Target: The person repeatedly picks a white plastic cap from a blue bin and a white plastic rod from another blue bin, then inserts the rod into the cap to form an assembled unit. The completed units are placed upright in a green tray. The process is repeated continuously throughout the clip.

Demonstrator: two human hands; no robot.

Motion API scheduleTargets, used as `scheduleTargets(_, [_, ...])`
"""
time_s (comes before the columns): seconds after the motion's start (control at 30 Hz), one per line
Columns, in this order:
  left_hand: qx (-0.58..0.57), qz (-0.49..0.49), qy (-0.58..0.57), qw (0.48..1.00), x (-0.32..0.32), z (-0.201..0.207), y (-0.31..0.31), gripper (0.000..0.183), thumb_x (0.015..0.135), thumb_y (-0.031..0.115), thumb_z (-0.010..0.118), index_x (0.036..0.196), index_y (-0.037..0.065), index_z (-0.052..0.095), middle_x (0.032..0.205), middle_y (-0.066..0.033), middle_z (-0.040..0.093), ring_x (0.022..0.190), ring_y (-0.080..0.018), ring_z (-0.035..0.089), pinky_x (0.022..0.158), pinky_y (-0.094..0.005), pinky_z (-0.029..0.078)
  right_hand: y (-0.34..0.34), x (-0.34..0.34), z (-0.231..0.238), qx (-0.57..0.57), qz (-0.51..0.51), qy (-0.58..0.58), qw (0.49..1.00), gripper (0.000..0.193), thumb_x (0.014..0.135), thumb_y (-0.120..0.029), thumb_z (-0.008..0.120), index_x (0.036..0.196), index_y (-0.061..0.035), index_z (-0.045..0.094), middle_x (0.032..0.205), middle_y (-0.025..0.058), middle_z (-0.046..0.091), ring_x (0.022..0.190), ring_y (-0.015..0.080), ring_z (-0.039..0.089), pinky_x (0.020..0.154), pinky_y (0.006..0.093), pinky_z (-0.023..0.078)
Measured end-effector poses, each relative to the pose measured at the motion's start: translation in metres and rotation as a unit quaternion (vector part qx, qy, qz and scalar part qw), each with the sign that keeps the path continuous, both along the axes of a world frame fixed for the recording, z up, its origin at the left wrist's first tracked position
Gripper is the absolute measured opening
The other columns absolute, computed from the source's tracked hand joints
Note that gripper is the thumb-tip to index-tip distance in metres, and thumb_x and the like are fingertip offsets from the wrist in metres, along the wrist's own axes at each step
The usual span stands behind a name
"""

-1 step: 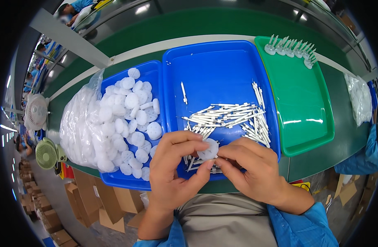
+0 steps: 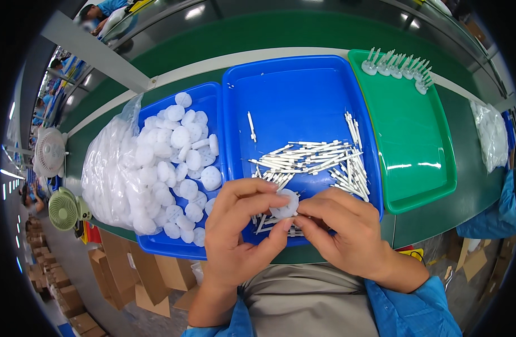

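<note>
Over the front of the middle blue tray (image 2: 294, 90), my left hand (image 2: 235, 230) grips a small round white plastic disc (image 2: 285, 204) between thumb and fingers. My right hand (image 2: 345, 227) is pinched closed against the disc's right edge; what lies between its fingertips is hidden. Thin white rods (image 2: 308, 157) with dark tips are heaped in this tray just beyond my hands, and some show beneath them. One single rod (image 2: 251, 127) lies apart toward the left. To the left, a second blue tray (image 2: 173, 247) holds many loose white discs (image 2: 179, 136).
A clear plastic bag (image 2: 109, 163) of discs lies over the left tray's side. On the right, a green tray (image 2: 415, 140) bears several discs with upright rods (image 2: 401, 67) at its far end. Another plastic bag (image 2: 489, 135) sits farther right. Two fans (image 2: 67, 209) and cardboard boxes (image 2: 134, 267) are at left.
</note>
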State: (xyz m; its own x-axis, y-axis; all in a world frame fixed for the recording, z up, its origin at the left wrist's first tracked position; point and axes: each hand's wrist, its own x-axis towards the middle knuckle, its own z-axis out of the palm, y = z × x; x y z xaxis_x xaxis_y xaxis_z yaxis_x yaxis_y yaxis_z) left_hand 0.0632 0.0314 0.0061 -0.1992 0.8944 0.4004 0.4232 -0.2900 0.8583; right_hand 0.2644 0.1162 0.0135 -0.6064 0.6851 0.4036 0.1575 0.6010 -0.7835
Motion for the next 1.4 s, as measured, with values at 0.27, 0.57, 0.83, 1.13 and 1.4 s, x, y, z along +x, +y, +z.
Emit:
scheduleTargets(0.27, [-0.008, 0.032, -0.042, 0.999, 0.007, 0.004, -0.002, 0.039, 0.086, -0.005, 0.089, 0.125, -0.003, 0.084, 0.128, -0.0181, 0.073, 0.103, -0.0216, 0.076, 0.083, -0.0312, 0.064, -0.001, 0.000, 0.002, 0.001, 0.002, 0.006, 1.000, 0.023, 0.094, 0.002, 0.086, 0.116, 0.0011, 0.079, 0.098, 0.0124, 0.075, 0.075, 0.0275, 0.076, 0.061, 0.0378, 0.060])
scheduleTargets(0.57, [-0.008, 0.016, -0.026, 1.000, 0.008, 0.006, 0.000, 0.040, 0.086, -0.010, 0.086, 0.125, -0.004, 0.082, 0.135, -0.0199, 0.070, 0.111, -0.0237, 0.077, 0.091, -0.0340, 0.066, -0.002, 0.003, 0.007, -0.021, 0.016, -0.017, 0.999, 0.023, 0.095, -0.002, 0.086, 0.117, 0.0004, 0.079, 0.100, 0.0130, 0.075, 0.079, 0.0291, 0.076, 0.066, 0.0398, 0.061])
scheduleTargets(0.83, [-0.041, 0.047, -0.155, 0.986, 0.001, -0.004, -0.006, 0.026, 0.099, -0.010, 0.080, 0.124, -0.007, 0.076, 0.140, -0.0197, 0.069, 0.120, -0.0243, 0.076, 0.098, -0.0330, 0.065, 0.023, 0.014, 0.002, 0.105, 0.001, -0.256, 0.961, 0.023, 0.091, -0.009, 0.086, 0.111, -0.0022, 0.078, 0.103, 0.0101, 0.068, 0.104, 0.0330, 0.064, 0.091, 0.0436, 0.054])
scheduleTargets(1.13, [-0.063, 0.071, -0.084, 0.992, -0.010, -0.007, -0.007, 0.015, 0.114, 0.002, 0.068, 0.127, -0.006, 0.069, 0.130, -0.0149, 0.071, 0.106, -0.0144, 0.072, 0.093, -0.0286, 0.059, 0.032, 0.029, 0.015, 0.103, 0.013, -0.279, 0.955, 0.014, 0.092, -0.009, 0.083, 0.104, -0.0035, 0.076, 0.103, 0.0128, 0.065, 0.101, 0.0339, 0.062, 0.091, 0.0465, 0.054])
scheduleTargets(1.4, [-0.127, 0.052, -0.276, 0.951, 0.012, 0.002, 0.000, 0.024, 0.115, 0.002, 0.068, 0.137, -0.007, 0.066, 0.119, -0.0146, 0.078, 0.099, -0.0151, 0.075, 0.087, -0.0286, 0.060, 0.030, 0.020, 0.013, 0.059, 0.003, -0.132, 0.989, 0.014, 0.096, -0.007, 0.084, 0.107, -0.0035, 0.076, 0.099, 0.0118, 0.072, 0.094, 0.0337, 0.067, 0.084, 0.0458, 0.055])
